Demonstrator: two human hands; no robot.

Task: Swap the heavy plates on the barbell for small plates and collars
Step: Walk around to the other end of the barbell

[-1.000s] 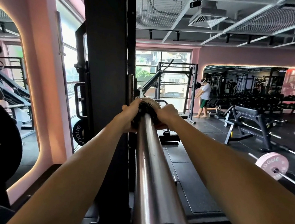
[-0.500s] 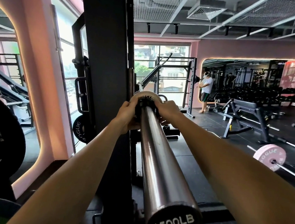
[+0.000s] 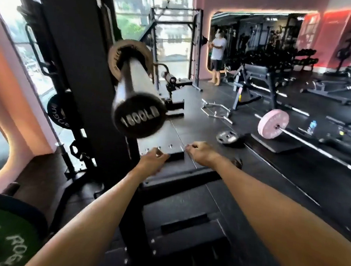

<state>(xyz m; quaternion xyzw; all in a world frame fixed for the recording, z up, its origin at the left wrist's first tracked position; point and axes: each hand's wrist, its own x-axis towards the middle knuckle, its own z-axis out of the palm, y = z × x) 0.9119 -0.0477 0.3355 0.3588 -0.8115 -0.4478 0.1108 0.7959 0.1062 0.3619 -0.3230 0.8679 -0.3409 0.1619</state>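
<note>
Both arms are reaching forward and down, below the end of the barbell (image 3: 132, 81), and neither hand is touching it. The left hand (image 3: 152, 160) is hanging at about 6 o'clock from the bar's black end cap (image 3: 139, 116), its fingers (image 3: 162, 156) curling loosely together with nothing visible in them. The right hand (image 3: 200, 152) is sitting at about 4 o'clock from the cap, well apart from the bar, its fingers folding inward into a loose fist; whether anything small is pinched there is too blurred to tell.

The barbell's sleeve is pointing toward the camera from the dark rack upright (image 3: 71, 61), and a small pale plate (image 3: 116, 58) is sitting at its far end, close against the upright. A dark collar seems to be pressing against that plate, though blur is hiding its edges.

A green plate (image 3: 0, 238) is showing at 7 o'clock in the frame. A grey plate (image 3: 227, 137) is lying flat on the floor (image 3: 185, 207) at 2 o'clock from the right hand, and a pink-plated barbell (image 3: 273, 123) is resting beyond it
</note>
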